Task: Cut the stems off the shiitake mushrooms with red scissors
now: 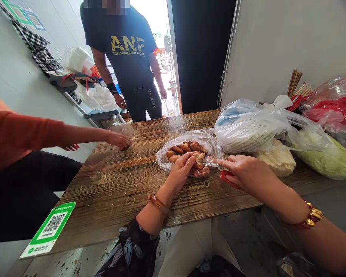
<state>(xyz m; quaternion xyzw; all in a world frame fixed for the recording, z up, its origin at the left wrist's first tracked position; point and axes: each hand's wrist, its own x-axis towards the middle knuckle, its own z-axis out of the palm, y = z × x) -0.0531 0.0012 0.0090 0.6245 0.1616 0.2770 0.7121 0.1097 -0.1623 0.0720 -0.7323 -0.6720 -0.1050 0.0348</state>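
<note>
My left hand [184, 168] is closed on a brown mushroom [200, 157], pinched between thumb and fingers above an open clear plastic bag [163, 161]. Inside that bag lie several more brown mushrooms [177, 150]. Red-handled scissors [212, 161] are gripped in my right hand [245, 171], with the index finger stretched along them. Their blades point left and reach the held mushroom at its stem; whether they touch it is hard to make out.
Bagged produce [248, 130], a pale package [278, 159] and a bagged green vegetable [325, 154] crowd the wooden table's [118, 184] right side. A QR card [50, 229] lies front left. A person's hand [118, 139] rests at the left edge; another person [123, 57] stands beyond.
</note>
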